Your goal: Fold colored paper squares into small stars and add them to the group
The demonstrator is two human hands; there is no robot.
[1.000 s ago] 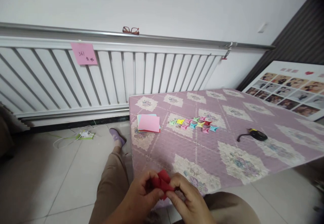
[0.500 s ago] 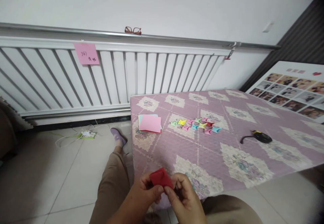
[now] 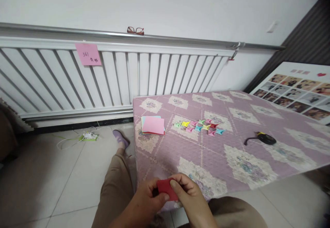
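Observation:
A folded piece of red paper is held between both hands over the near left edge of the table. My left hand grips its left side, thumb on the lower part. My right hand pinches its upper right, thumb lying on top. Farther back on the purple patterned tablecloth are a stack of coloured paper sheets, pink on top, and several small folded paper pieces in green, yellow, pink, blue and red.
A black and yellow object with a short cord lies on the table's right part. Behind the table stand a white radiator and a photo board. Glasses rest on the pipe. A power strip lies on the floor.
The red paper now looks flatter and more rectangular, its raised point gone. My right thumb has moved up from its lower edge onto its upper face.

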